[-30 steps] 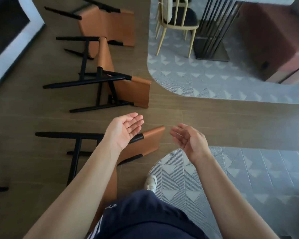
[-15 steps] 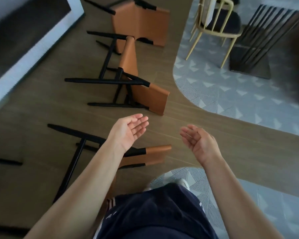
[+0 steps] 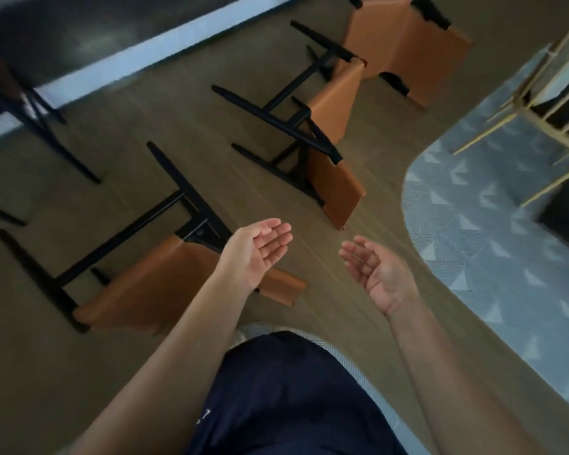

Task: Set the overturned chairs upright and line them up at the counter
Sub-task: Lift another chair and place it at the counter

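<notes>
Lying sideways on the floor [image 3: 145, 133], partly behind the left grip [image 3: 257, 254]: nearest chair [image 3: 151, 284]. Tipped over just beyond both grips, second chair [image 3: 335, 178]; farther past it, third chair [image 3: 401, 44]. Left grip and right grip [image 3: 378, 274] both released, palms up, fingers relaxed, grasping nothing. Out past the right grip, patterned rug [image 3: 473, 257].

Three tan chairs lie overturned on the brown wood floor [image 3: 145, 126]: the middle chair [image 3: 335, 178], the nearest chair [image 3: 151, 284] this side of it, the far chair [image 3: 404, 50] beyond it. A grey patterned rug [image 3: 473, 224] lies to its right.
</notes>
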Motion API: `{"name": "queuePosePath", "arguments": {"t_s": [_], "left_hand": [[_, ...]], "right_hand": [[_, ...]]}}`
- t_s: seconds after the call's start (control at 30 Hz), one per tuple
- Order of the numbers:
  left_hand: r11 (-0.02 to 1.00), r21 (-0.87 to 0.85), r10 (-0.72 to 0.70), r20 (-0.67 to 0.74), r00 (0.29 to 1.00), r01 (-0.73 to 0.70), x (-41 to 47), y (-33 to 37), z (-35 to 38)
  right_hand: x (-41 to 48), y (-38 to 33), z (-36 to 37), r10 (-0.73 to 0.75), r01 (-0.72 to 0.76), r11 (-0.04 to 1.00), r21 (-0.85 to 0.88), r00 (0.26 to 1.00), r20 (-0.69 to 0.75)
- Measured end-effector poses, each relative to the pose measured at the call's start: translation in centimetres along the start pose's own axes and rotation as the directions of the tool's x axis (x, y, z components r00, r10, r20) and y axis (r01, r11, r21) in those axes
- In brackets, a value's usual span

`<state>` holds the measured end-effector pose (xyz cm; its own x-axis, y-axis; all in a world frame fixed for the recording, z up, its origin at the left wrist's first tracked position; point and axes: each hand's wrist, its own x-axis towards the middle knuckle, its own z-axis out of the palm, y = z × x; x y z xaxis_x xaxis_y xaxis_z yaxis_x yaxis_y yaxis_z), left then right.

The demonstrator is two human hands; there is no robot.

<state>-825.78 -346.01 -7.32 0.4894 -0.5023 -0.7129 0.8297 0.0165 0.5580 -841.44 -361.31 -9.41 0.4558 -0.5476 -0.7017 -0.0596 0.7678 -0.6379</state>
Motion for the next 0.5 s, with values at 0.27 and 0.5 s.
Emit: {"name": "queuePosePath", "arguments": {"t_s": [0.27, 0.5], "left_hand": [[0.984, -0.15, 0.072, -0.169, 0.983, -0.098, -4.3, -3.5, -2.0], [0.975, -0.187, 0.074, -0.231, 0.97, -0.119, -6.5, -7.6, -4.6]], "right_hand": [[0.0, 1.6, -1.4, 0.091, -0.081, 0.992, -0.094, 0.99, 0.107], [-1.6, 5.0, -3.0, 0.134, -0.107, 0.977, -0.185, 0.981, 0.139]]}}
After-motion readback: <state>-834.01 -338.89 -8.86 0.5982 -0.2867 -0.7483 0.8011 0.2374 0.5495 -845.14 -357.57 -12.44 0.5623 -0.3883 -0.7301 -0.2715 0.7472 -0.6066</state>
